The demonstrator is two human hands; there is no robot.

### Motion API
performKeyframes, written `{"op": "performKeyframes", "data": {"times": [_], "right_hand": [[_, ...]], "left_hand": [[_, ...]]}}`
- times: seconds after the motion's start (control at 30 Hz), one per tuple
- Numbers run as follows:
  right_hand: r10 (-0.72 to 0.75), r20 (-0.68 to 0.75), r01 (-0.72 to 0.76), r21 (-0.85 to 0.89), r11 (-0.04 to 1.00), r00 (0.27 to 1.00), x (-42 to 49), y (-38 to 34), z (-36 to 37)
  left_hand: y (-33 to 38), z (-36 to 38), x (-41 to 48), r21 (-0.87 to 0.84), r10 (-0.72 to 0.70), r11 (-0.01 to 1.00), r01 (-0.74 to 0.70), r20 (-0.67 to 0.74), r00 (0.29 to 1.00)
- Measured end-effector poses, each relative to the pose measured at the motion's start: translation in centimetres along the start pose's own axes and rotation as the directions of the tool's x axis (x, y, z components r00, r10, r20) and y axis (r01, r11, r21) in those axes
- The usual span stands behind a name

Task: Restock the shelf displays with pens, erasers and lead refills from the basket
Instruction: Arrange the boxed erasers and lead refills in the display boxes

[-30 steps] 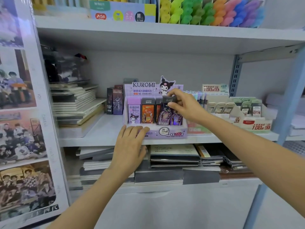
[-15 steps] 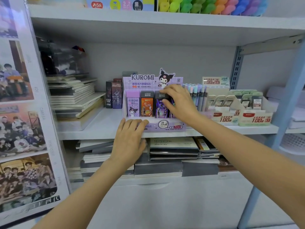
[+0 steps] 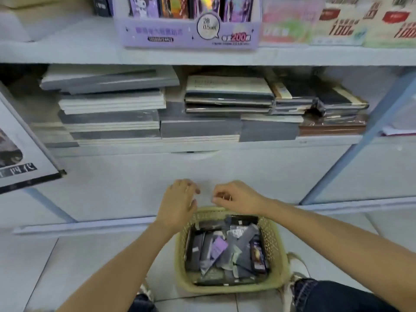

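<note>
Your left hand (image 3: 177, 204) and right hand (image 3: 236, 199) hover empty, fingers loose. Reach down into the basket (image 3: 273, 242) just below. Pinch one refill pack (image 3: 219, 247), not a clump.

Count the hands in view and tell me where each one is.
2. The left hand, fingers relaxed, is above the far left corner of the basket. The right hand, fingers curled, is above its far rim; whether it pinches anything is unclear.

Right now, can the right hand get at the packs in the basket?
Probably yes. The right hand hovers over the far rim of the open basket, nothing covers the packs, and the left hand sits aside.
</note>
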State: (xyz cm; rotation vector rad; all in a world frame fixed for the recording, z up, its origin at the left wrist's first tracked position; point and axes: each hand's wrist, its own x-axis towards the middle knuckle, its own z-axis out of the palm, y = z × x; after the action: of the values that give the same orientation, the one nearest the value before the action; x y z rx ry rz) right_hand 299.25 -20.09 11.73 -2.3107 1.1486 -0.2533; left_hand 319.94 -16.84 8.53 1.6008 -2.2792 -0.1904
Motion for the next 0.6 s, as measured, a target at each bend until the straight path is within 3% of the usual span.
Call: {"op": "performKeyframes", "data": {"times": [0.1, 0.23, 0.37, 0.43, 0.6], "right_hand": [[0.203, 0.217, -0.219, 0.051, 0.974, 0.955, -1.4, 5.4, 6.0], [0.35, 0.356, -0.343, -0.086, 0.936, 0.866, -4.0, 10.6, 12.4], [0.452, 0.385, -0.368, -0.274, 0.889, 0.804, -6.4, 13.2, 17.4], [0.457, 0.344, -0.333, -0.363, 0.871, 0.821, -7.0, 13.7, 19.1], [0.399, 0.247, -0.243, -0.486, 0.839, 0.883, -7.6, 14.9, 19.6]], "left_hand": [[-1.4, 7.0, -3.4, 0.075, -0.102, 0.994, 0.084, 0.284, 0.953], [-3.1, 11.7, -7.2, 0.128, -0.213, 0.977, 0.173, 0.442, 0.871], [-3.8, 13.1, -9.1, 0.07, -0.142, 0.99, 0.124, 0.418, 0.897], [-3.8, 13.5, -9.6, 0.018, -0.107, 0.994, 0.107, 0.34, 0.934], [-3.6, 14.8, -10.1, 0.015, -0.165, 0.986, 0.169, 0.321, 0.933]]}}
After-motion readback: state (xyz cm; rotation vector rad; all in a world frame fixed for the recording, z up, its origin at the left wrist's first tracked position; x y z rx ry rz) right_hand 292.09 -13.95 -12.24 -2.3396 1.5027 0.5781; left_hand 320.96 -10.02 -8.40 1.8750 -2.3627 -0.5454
